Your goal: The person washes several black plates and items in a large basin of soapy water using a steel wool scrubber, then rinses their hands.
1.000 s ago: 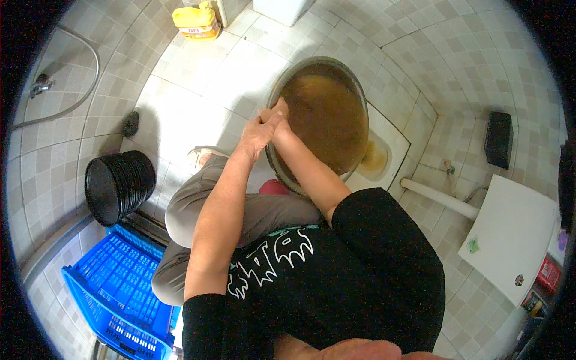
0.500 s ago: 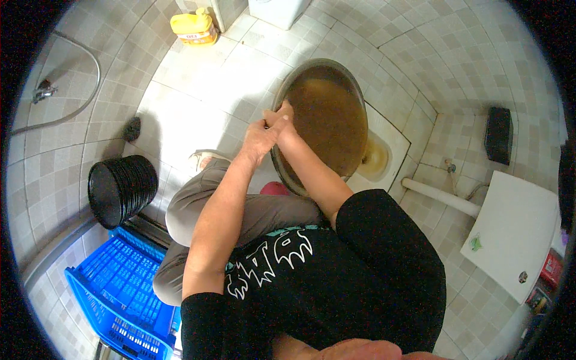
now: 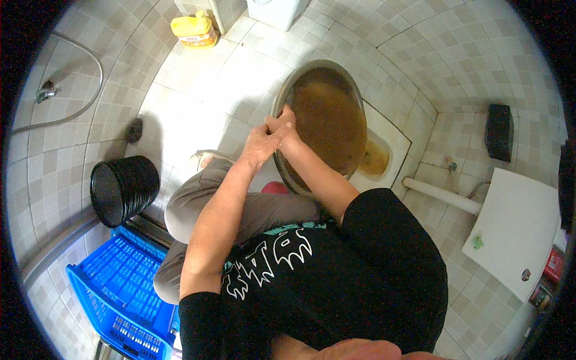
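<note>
A large round basin [image 3: 279, 165] full of murky brown water [image 3: 330, 126] is tilted toward the right, its right side at a white squat toilet [image 3: 387, 144]. At the basin's left rim my right hand [image 3: 284, 125] is closed on the edge, its fingers partly hidden. My left hand [image 3: 260, 145] is closed at the same rim, pressed against and partly overlapping my right hand. Brown liquid [image 3: 375, 158] lies in the toilet bowl beside the basin.
On the left stand ribbed black stacked tubs [image 3: 125, 190] and a blue plastic crate [image 3: 123, 288]. A yellow jug [image 3: 195, 31] is on the tiled floor at the far left. A white pipe [image 3: 443, 195] and a white panel [image 3: 510, 234] are at right.
The liquid in the toilet bowl looks browner and covers more of it. My hands keep their hold on the basin rim, and the basin has shifted only slightly.
</note>
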A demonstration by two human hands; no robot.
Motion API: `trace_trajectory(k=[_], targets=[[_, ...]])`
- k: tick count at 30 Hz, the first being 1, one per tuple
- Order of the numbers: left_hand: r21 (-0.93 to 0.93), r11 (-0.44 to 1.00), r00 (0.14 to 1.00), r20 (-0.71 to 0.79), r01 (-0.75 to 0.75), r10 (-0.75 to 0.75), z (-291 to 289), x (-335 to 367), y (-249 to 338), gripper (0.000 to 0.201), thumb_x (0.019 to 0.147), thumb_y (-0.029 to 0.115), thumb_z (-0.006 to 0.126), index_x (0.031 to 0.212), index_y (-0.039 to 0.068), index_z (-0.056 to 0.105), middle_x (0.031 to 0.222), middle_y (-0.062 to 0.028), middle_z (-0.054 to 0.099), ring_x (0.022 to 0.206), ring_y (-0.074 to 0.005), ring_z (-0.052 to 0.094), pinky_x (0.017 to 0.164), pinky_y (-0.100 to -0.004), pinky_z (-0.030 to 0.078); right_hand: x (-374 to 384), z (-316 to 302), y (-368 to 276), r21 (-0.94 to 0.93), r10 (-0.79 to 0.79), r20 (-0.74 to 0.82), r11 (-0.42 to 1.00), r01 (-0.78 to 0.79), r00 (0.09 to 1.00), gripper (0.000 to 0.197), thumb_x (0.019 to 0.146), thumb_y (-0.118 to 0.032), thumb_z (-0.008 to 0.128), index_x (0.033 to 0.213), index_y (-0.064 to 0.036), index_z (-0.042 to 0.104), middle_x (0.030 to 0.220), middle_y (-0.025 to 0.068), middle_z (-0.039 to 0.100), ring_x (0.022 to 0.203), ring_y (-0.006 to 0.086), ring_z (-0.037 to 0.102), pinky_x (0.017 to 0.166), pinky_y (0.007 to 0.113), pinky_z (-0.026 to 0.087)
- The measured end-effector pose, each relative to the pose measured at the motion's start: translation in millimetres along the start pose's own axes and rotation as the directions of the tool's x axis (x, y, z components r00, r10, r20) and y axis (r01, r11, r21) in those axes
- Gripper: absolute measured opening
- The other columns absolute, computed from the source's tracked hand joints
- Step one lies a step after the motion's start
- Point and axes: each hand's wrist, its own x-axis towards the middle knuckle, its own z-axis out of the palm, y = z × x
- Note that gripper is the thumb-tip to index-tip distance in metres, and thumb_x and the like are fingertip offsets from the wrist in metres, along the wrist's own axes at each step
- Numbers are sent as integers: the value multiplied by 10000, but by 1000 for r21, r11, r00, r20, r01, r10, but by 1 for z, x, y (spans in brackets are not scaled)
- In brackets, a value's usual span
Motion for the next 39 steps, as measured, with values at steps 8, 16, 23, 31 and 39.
trace_trajectory(k=[8,16,23,31,39], targets=[[101,994,998,60,-34,28,3,-10,5,713,763,461,653,1110,-146,515,1025,-223,601,968,-257,583,844,-330,454,5,-3,21,24,-77,-58,997,78,995,288,662,11,551,943,41,492,818,105,546,720,186,527,634,318,454],[191,982,990,137,-6,-20,7,-30,30,680,779,460,636,1118,-120,526,1047,-220,596,987,-251,566,882,-340,429,-6,-30,10,189,-136,41,974,126,990,290,660,26,545,945,37,495,831,80,541,726,171,526,611,304,455],[145,978,976,183,-149,121,9,-25,17,634,820,461,592,1157,-72,526,943,-112,618,745,-133,549,724,-274,483,-8,-42,2,323,-146,59,939,120,987,369,571,-61,602,915,24,501,781,92,544,696,198,529,610,345,468],[-42,997,982,179,-58,65,-3,-24,16,546,863,391,563,1148,-73,512,970,-119,611,805,-151,578,718,-266,463,-11,-59,-14,344,-28,114,939,-13,993,329,640,0,572,963,26,516,823,109,571,730,228,562,667,350,470],[-11,999,990,134,-36,37,0,-34,28,505,871,353,570,1145,-66,506,962,-101,623,779,-145,598,673,-253,476,-11,-96,-9,328,-88,91,943,53,992,391,664,-2,562,1052,13,520,921,111,591,798,220,573,720,344,472]])
